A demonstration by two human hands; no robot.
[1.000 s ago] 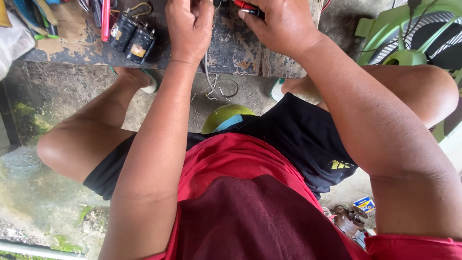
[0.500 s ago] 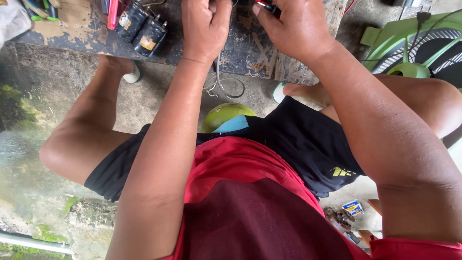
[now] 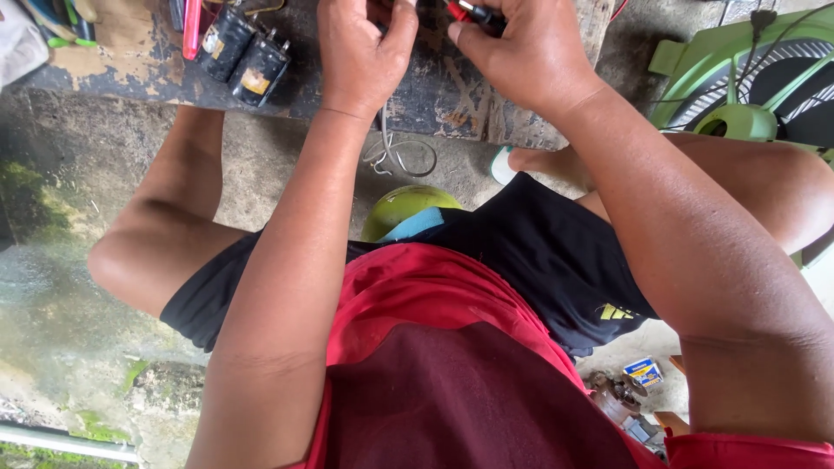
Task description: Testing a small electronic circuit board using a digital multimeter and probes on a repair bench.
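Our right hand [image 3: 530,61] pinches a small red-and-black handled tool [image 3: 473,12] at the top edge; our left hand [image 3: 360,52] curls shut, its contents hidden. We judge fine work under way, calling for a steady grip, over the worn, paint-scuffed wooden board [image 3: 452,95], two black cylindrical capacitors [image 3: 243,56] lying left.

On the low bench [image 3: 452,95], far edge of view: two capacitors [image 3: 241,54] side by side, left of both hands. Left hand [image 3: 360,52] and right hand [image 3: 530,56] close together above the bench top, a small tool [image 3: 473,12] in the right. Wires [image 3: 395,152] hanging off the near bench edge. Stool [image 3: 404,208] below, between the knees. Fan [image 3: 756,95] at right, beyond the right knee. Small box [image 3: 644,372] on the floor, lower right.
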